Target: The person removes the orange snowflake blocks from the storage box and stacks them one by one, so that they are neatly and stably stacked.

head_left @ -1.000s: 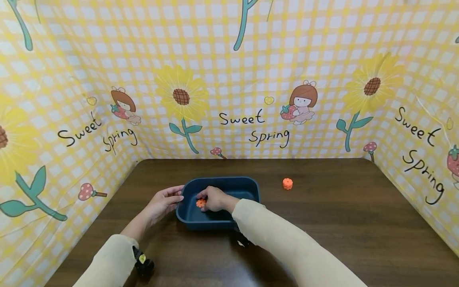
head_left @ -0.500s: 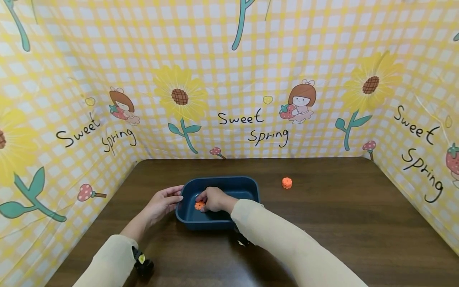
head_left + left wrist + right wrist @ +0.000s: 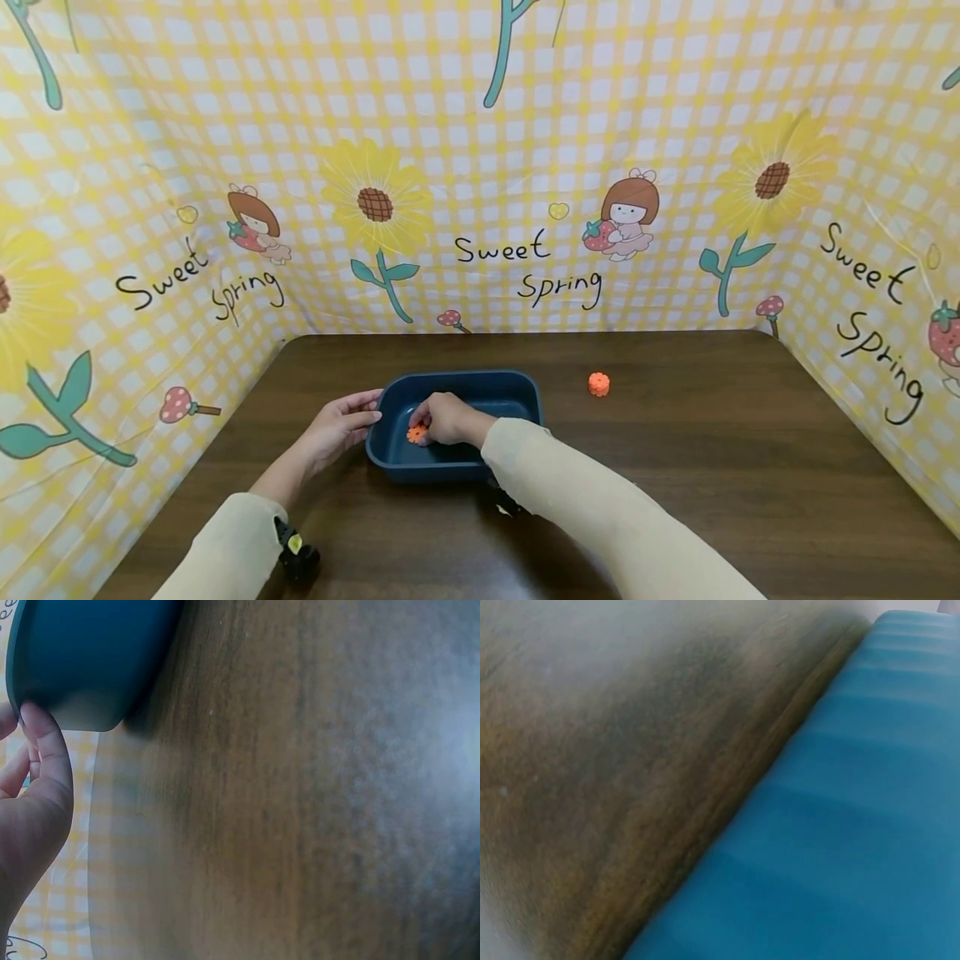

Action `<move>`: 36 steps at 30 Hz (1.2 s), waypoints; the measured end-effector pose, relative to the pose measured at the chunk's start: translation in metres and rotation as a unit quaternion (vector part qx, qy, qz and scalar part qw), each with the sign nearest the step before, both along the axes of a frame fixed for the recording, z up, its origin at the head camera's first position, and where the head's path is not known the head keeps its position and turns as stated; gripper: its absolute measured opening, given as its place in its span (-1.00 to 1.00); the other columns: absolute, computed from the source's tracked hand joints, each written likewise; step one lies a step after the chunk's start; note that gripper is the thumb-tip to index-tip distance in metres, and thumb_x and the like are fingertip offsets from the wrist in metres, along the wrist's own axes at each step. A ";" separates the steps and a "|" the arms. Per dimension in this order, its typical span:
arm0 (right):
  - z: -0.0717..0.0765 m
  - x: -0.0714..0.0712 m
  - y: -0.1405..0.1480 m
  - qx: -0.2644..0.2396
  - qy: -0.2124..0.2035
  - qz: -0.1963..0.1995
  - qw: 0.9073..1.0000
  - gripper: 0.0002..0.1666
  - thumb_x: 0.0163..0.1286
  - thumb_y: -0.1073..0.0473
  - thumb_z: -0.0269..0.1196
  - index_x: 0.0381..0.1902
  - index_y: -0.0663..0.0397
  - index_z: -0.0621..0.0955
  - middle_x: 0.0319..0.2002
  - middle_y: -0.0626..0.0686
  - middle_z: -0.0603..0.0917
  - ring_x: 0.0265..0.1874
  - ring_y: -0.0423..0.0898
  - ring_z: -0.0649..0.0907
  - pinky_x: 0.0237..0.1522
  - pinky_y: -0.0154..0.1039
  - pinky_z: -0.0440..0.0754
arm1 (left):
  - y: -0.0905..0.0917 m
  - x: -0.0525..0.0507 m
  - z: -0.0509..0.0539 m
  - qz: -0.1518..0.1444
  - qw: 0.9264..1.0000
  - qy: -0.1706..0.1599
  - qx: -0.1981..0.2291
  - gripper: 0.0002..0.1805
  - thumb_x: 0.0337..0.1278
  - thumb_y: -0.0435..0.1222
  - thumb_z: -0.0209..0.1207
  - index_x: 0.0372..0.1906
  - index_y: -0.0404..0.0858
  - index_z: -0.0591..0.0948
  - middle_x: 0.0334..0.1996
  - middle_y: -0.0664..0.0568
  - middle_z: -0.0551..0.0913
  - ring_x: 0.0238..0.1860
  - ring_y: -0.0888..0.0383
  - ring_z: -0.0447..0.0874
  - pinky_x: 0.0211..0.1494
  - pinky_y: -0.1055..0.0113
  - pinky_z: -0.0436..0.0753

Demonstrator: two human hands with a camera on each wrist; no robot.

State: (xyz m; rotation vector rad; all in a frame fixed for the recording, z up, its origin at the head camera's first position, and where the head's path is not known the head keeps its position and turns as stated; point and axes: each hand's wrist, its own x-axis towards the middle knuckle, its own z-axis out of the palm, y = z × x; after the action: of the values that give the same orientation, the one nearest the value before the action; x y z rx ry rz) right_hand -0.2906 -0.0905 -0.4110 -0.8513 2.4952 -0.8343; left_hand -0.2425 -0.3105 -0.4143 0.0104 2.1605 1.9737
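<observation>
A dark blue rectangular plastic bin [image 3: 453, 473] stands on the wooden table. At its left end, my left hand [image 3: 335, 429] pinches the rim between thumb and fingers; the left wrist view shows the thumb [image 3: 46, 739] on the bin's outer wall [image 3: 97, 664]. My right hand [image 3: 448, 419] reaches inside, its curled fingers pinching a small orange flower-shaped piece [image 3: 416, 434] low in the left half. The fingertips are partly hidden there. In the right wrist view only the bin's outer side [image 3: 840, 832] shows, not the hand.
Another orange piece with a scalloped edge [image 3: 598, 384] lies on the table [image 3: 712, 450], to the right of the bin and toward the back. A yellow checked cloth [image 3: 480, 167] with printed flowers hangs behind the table and along both sides.
My right hand has shifted the orange flower-shaped piece slightly toward me and to the left inside the bin. My left hand keeps its place at the rim.
</observation>
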 end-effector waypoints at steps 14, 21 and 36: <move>0.003 -0.002 0.007 -0.053 -0.035 -0.026 0.998 -0.78 0.29 0.15 0.36 -0.11 0.03 0.65 -0.32 -0.09 0.59 -0.34 -0.16 0.55 -0.18 -0.32 0.55 | 0.000 0.001 -0.001 -0.001 1.000 0.001 -0.003 -0.40 0.34 -0.37 0.13 0.41 -0.45 0.25 -0.07 -0.07 0.45 -0.13 0.17 0.52 -0.08 0.34 0.63; 0.012 -0.004 0.014 -0.077 -0.016 -0.015 0.997 -0.75 0.33 0.13 0.32 -0.06 0.05 0.64 -0.29 -0.10 0.59 -0.31 -0.15 0.55 -0.18 -0.32 0.56 | -0.001 0.003 0.003 0.008 1.000 -0.002 -0.009 -0.38 0.34 -0.35 0.15 0.41 -0.43 0.26 -0.07 -0.05 0.44 -0.13 0.21 0.50 -0.08 0.37 0.61; 0.018 -0.005 0.029 -0.068 0.021 0.000 0.997 -0.66 0.35 0.10 0.29 0.05 0.06 0.65 -0.25 -0.11 0.59 -0.30 -0.17 0.54 -0.19 -0.34 0.53 | 0.001 0.001 0.002 0.006 1.000 -0.001 -0.005 -0.38 0.33 -0.36 0.15 0.41 -0.44 0.26 -0.09 -0.05 0.45 -0.16 0.21 0.52 -0.10 0.37 0.62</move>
State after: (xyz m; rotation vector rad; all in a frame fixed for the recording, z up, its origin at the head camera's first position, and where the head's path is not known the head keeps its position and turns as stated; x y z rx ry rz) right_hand -0.2956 -0.0613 -0.3928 -0.9224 2.4968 -1.0050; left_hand -0.2416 -0.3097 -0.4121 -0.0078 2.1743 1.9679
